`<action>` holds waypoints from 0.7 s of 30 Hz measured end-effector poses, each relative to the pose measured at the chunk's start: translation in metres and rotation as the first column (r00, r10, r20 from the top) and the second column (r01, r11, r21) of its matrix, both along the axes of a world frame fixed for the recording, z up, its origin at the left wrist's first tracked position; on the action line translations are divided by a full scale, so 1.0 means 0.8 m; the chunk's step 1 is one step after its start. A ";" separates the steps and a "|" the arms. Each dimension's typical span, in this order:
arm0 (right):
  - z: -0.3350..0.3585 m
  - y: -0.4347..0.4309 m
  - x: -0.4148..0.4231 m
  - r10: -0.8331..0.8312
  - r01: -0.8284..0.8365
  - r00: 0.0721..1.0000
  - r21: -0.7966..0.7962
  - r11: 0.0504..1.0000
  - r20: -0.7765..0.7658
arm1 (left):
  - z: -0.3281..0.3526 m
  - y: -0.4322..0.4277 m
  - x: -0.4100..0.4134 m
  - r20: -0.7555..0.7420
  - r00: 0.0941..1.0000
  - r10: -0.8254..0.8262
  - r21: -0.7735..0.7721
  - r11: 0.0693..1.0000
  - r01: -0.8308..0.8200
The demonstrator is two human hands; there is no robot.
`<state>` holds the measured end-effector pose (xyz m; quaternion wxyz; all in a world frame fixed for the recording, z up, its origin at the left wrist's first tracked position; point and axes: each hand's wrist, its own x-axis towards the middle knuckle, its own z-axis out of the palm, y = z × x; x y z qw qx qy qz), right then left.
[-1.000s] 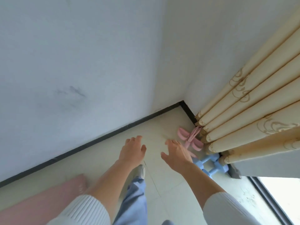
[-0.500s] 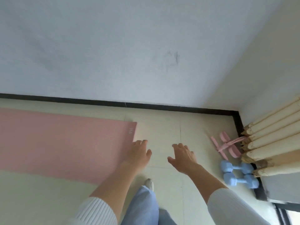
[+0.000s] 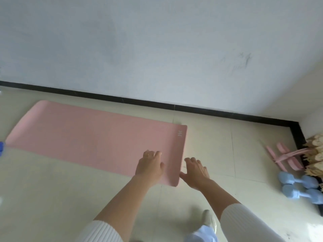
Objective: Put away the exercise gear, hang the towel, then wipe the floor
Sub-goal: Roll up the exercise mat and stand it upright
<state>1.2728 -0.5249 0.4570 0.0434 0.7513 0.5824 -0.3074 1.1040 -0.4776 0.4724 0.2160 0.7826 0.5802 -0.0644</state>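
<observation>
Left hand (image 3: 150, 167): palm down over the near right corner of the mat, fingers straight and close together, holding nothing; we cannot tell whether it touches the mat or hangs just above it
Right hand (image 3: 196, 172): palm down just beside the mat's right short edge, over bare tile, fingers relaxed and slightly spread, thumb pointing toward the mat's corner; we see nothing held in it
Yoga mat (image 3: 90, 137): pink, unrolled and flat on the floor, its long side running along the wall, a small pale mark near its right end
Dumbbells (image 3: 291, 192): two light blue ones lying side by side on the floor at the far right, well apart from the mat
Pedal puller (image 3: 286, 157): pink, on the floor just beyond the dumbbells, its cords reaching to the curtain's hem
Curtain (image 3: 314, 154): cream folds at the right edge, hem down at the floor
Skirting (image 3: 139, 101): black strip where the pale wall meets the floor, turning at the right corner
Floor (image 3: 218, 145): pale tiles with thin joints
Sleeves (image 3: 244, 222): white and ribbed, ending partway along both forearms
Shoe (image 3: 208, 219): a pale toe we see below the right forearm
</observation>
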 end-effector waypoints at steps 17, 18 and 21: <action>-0.158 0.141 -0.127 -0.395 0.394 0.918 -0.122 0.911 0.019 | -0.170 0.199 -0.110 0.059 0.942 -0.332 -0.104 0.936 0.336; -0.175 0.154 -0.134 -0.422 0.421 0.906 -0.119 0.899 0.014 | -0.187 0.215 -0.115 0.057 0.934 -0.353 -0.102 0.928 0.357; -0.230 0.190 -0.153 -0.460 0.457 0.888 -0.115 0.882 0.007 | -0.245 0.262 -0.131 0.031 0.919 -0.394 -0.125 0.910 0.394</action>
